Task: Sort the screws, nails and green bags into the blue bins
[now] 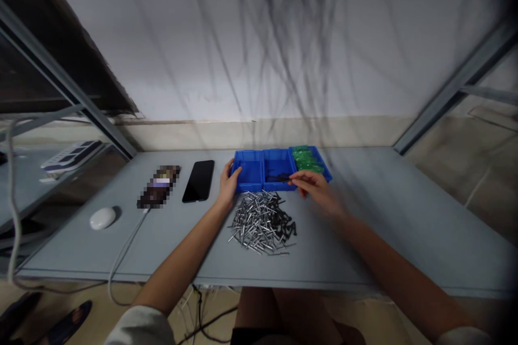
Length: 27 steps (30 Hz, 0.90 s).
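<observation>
The right hand [316, 188] is over the front of a long blue plastic tray [249, 187]. Its fingertips [292, 180] are pinched together by the middle part, but I cannot tell if they hold anything. Small black pieces [278, 177] lie just past them, and this hand is the nearer one. The left hand [229, 185] rests at the tray's left end, with its fingers [237, 171] curled on the rim. The tray runs side to side and has three parts. Green pieces [308, 159] fill the right part. One heap of silver nails [261, 223] lies just below the fingers.
</observation>
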Available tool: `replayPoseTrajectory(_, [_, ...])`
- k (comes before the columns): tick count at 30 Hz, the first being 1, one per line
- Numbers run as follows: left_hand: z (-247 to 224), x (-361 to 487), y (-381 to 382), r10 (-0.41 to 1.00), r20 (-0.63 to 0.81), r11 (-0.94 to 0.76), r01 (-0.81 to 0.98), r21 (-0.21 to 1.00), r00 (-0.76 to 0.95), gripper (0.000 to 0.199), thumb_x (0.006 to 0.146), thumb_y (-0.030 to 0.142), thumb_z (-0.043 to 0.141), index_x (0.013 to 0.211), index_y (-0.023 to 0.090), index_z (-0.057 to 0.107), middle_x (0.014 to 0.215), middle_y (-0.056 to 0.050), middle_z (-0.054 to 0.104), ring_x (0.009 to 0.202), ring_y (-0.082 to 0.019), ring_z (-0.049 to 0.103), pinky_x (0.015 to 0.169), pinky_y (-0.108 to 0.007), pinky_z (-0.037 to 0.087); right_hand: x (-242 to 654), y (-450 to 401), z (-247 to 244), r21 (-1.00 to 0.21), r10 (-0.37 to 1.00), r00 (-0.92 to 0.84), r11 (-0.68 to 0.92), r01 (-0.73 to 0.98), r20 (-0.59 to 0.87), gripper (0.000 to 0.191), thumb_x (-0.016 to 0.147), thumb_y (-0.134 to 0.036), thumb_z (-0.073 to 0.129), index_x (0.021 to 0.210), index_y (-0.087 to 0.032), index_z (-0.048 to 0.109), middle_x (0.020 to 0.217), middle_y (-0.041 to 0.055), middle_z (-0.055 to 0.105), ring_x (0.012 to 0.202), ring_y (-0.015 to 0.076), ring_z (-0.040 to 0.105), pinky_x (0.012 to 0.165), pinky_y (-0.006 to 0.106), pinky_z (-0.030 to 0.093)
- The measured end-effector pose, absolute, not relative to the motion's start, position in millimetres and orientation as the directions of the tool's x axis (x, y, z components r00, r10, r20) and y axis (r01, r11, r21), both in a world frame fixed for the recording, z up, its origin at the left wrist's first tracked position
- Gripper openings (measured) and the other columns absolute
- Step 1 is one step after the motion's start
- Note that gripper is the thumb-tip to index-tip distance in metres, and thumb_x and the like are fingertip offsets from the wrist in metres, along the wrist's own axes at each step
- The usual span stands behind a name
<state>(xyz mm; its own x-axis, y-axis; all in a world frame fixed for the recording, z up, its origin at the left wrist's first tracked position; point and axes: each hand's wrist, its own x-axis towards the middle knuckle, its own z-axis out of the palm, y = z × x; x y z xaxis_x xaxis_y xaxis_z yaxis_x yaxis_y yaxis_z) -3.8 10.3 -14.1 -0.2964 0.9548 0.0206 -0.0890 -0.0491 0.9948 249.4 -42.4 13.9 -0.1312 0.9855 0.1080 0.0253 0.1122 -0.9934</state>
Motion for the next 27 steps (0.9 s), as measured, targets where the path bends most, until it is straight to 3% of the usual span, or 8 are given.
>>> replayPoseTrajectory(12, [-13, -3, 9, 0.955, 0.020, -0.054, -0.107, 0.993, -0.296, 0.041, 0.077, 0.023, 0.068, 0.118, 0.023, 0.063, 0.130, -0.008, 0.062, 0.125, -0.024, 0.054, 0.110, -0.038, 0.038, 249, -43, 17, -0.999, 0.995, -0.085, 0.043, -0.027, 0.045, 0.025, 0.071, -0.042, 0.072, 0.083, -0.020, 0.070, 0.081, 0.0039, 0.072, 0.049, 0.0084, 0.048, 0.047, 0.025, 0.041])
replayPoseTrajectory(15, [-13, -3, 9, 0.955, 0.020, -0.055, -0.111, 0.992, -0.297, 0.043, 0.077, 0.023, 0.067, 0.119, 0.021, 0.062, 0.130, -0.008, 0.062, 0.124, -0.024, 0.055, 0.110, -0.039, 0.039, 247, -43, 15, -0.998, 0.993, -0.111, 0.054, 0.028, 0.050, 0.027, 0.071, -0.042, 0.072, 0.086, -0.020, 0.070, 0.080, 0.0032, 0.071, 0.049, 0.0086, 0.050, 0.047, 0.025, 0.041])
replayPoseTrajectory(22, [-12, -4, 9, 0.957, 0.016, -0.049, -0.108, 0.993, -0.289, 0.043, 0.077, 0.023, 0.068, 0.119, 0.022, 0.063, 0.129, -0.009, 0.063, 0.124, -0.024, 0.055, 0.109, -0.039, 0.040, 247, -42, 9, -0.982, 0.967, -0.239, 0.122, 0.147, 0.085, 0.036, 0.075, -0.039, 0.069, 0.106, -0.020, 0.068, 0.105, 0.0076, 0.070, 0.053, 0.0085, 0.053, 0.049, 0.025, 0.043])
replayPoseTrajectory(27, [-14, -4, 9, 0.957, 0.022, -0.056, -0.108, 0.993, -0.290, 0.042, 0.077, 0.024, 0.068, 0.119, 0.023, 0.063, 0.130, -0.009, 0.062, 0.125, -0.025, 0.054, 0.110, -0.039, 0.039, 249, -45, 7, -0.888, 0.923, -0.373, 0.245, 0.390, 0.091, 0.028, 0.082, -0.038, 0.063, 0.099, -0.019, 0.072, 0.081, 0.0040, 0.070, 0.059, 0.0128, 0.057, 0.053, 0.025, 0.042])
